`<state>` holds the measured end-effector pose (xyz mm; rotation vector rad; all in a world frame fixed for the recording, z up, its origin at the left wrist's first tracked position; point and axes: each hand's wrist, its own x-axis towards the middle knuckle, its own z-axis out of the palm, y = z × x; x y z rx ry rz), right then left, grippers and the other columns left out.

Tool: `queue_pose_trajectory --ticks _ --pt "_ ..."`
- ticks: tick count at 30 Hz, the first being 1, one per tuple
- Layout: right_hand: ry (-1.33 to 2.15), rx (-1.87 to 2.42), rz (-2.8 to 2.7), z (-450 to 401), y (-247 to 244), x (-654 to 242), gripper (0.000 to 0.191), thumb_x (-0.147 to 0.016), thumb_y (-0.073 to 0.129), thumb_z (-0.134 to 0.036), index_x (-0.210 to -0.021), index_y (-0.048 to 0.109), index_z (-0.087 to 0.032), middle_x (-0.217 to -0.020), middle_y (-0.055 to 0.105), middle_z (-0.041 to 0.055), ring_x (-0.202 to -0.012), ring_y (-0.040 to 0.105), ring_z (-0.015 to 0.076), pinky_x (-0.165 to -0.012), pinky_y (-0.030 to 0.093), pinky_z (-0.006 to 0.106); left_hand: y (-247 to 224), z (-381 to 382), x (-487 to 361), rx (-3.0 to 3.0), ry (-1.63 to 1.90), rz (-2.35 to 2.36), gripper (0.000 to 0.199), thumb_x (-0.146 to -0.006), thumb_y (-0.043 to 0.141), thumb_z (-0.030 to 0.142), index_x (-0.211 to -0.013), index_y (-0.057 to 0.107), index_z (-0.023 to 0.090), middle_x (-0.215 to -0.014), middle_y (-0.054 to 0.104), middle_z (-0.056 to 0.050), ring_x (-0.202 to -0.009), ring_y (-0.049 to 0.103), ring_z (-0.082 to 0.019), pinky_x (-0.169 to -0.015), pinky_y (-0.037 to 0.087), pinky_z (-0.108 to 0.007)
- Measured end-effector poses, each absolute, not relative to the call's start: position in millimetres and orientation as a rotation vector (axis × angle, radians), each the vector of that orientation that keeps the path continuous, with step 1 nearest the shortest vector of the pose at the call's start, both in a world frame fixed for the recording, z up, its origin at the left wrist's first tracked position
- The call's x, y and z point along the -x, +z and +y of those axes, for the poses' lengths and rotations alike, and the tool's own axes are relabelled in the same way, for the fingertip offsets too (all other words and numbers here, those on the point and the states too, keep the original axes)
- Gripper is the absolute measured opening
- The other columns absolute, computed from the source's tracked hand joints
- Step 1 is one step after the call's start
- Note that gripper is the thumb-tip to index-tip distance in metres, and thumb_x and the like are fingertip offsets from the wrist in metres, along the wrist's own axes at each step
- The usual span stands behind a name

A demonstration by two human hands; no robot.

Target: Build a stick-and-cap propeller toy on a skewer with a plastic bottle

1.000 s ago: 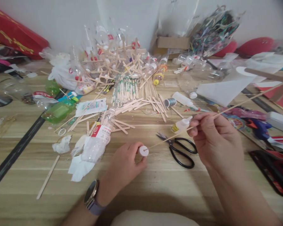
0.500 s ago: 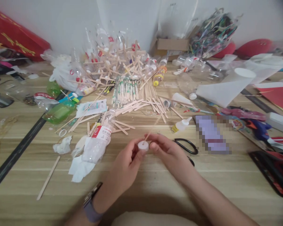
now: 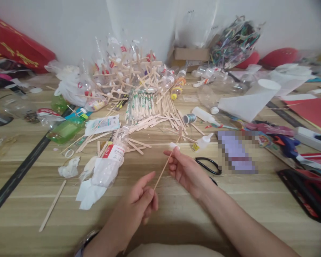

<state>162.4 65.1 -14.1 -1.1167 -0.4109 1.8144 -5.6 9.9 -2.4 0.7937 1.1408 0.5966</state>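
Note:
A thin wooden stick [image 3: 164, 167] slants up and to the right between my hands. My left hand [image 3: 143, 200] pinches its lower end between thumb and fingers. Higher up, my right hand [image 3: 184, 166] grips a small white cap [image 3: 173, 145], with the stick passing at or through it. The stick's upper end is blurred. Just right of my right hand lie black scissor handles [image 3: 208, 166], and a small glue bottle [image 3: 202, 142] rests behind them.
A clear bottle with a red label [image 3: 112, 151] lies on tissues at the left. Behind are piled wooden sticks [image 3: 147, 123], plastic bottles and a cardboard box [image 3: 191, 54]. A green bottle [image 3: 68, 128] lies far left, a black-red case [image 3: 307, 192] at the right.
My left hand has let go of the white cap, moved down and left, and taken the stick's lower end. The cap is now in my right hand, and the stick shows on both sides of it.

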Motion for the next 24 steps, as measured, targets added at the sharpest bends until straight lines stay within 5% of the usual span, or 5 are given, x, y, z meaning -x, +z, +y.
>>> queue_pose_trajectory --ticks 10,17,24 --pt "1.811 1.108 -0.419 60 -22 -160 0.04 -0.059 0.085 -0.039 -0.086 0.073 -0.013 -0.058 0.053 -0.0054 -0.046 0.037 0.0039 -0.044 0.027 0.019 1 -1 18 -0.455 0.529 1.07 0.041 -0.078 0.065 0.037 -0.112 0.055 0.018 -0.057 0.052 0.008 -0.036 0.02 -0.001 -0.037 0.01 -0.018" --pt "1.78 1.087 -0.422 66 -25 -155 0.04 -0.058 0.084 -0.046 -0.081 0.071 -0.016 -0.055 0.049 -0.0071 -0.045 0.033 0.0037 -0.043 0.022 0.019 -8 0 31 -0.549 0.458 0.986 0.034 -0.08 0.06 0.039 -0.105 0.056 0.016 -0.052 0.06 0.003 -0.04 0.054 -0.011 -0.038 0.03 -0.019" --pt "1.883 1.094 -0.51 51 -24 -137 0.041 -0.062 0.081 -0.049 -0.085 0.073 -0.015 -0.052 0.039 -0.0085 -0.045 0.025 0.0041 -0.045 0.017 0.021 -5 42 11 -0.666 0.654 0.972 0.026 -0.078 0.066 0.04 -0.085 0.06 0.017 -0.058 0.063 0.002 -0.043 0.056 -0.009 -0.039 0.033 -0.017"
